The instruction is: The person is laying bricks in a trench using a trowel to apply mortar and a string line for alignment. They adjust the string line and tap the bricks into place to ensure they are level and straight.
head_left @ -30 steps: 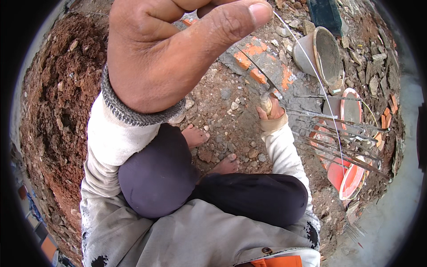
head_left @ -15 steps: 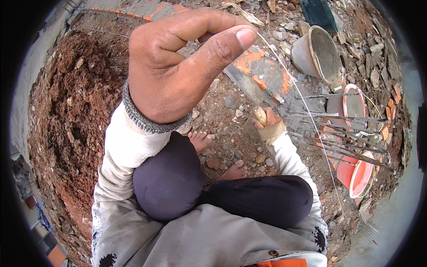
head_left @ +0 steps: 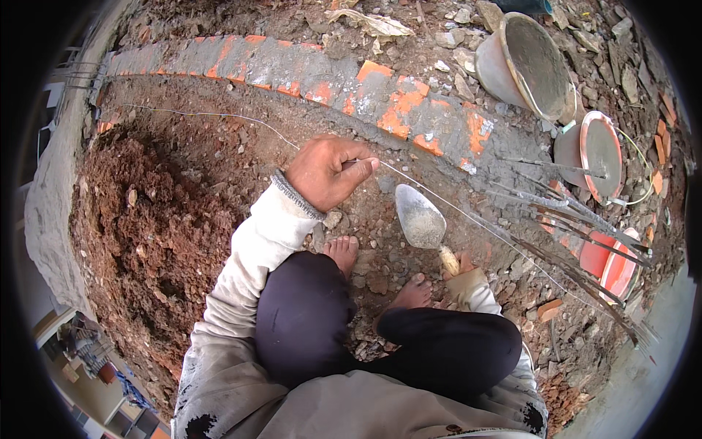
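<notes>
My left hand [head_left: 327, 174] pinches a thin white string [head_left: 455, 208] between thumb and forefinger, in front of my knees. The string runs from the far left through my fingers and down to the right, past the steel bars. My right hand [head_left: 465, 266] is low beside my right foot, closed round the wooden handle of a trowel [head_left: 420, 218]. Grey mortar smears the trowel's blade, which points away from me. Beyond both hands lies a low row of orange bricks [head_left: 322, 91] patched with grey mortar.
Several steel bars [head_left: 578, 214] jut out at the right. Behind them are a large mortar bucket [head_left: 491, 67], a smaller orange-rimmed bucket [head_left: 574, 152] and a red bucket [head_left: 596, 252]. A reddish soil heap [head_left: 157, 219] rises at the left. Stones and broken brick litter the ground.
My left hand has moved down and away from the camera, still pinching the string. The trowel's blade has swung to the left of the string, and the brick row shows more fully.
</notes>
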Available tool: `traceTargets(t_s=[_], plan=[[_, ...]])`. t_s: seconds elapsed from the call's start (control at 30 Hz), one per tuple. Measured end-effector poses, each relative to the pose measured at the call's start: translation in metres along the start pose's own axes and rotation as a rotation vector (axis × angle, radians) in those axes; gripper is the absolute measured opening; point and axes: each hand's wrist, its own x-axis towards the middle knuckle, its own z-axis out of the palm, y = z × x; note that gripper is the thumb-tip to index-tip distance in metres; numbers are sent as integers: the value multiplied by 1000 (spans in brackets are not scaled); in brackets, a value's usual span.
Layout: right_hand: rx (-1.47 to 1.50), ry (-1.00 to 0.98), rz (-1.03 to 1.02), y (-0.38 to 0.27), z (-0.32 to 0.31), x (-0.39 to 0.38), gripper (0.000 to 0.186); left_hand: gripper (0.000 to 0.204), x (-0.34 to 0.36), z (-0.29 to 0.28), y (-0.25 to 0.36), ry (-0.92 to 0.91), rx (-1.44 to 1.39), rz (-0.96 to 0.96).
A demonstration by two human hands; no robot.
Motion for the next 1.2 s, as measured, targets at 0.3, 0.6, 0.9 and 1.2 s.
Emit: traceTargets(t_s=[0.3, 0.6, 0.9, 1.2], plan=[[366, -149, 463, 0, 33, -152, 46, 26, -44, 23, -56, -529, 196, -388], [551, -86, 832, -29, -26, -354, 43, 54, -112, -52, 57, -693, 346, -550], [939, 59, 831, -120, -63, -352, 40, 39, -131, -198, 99, -589, 305, -715], [1302, 299, 681, -241, -190, -189, 37, 29, 31, -335, 121, -139, 161, -459]])
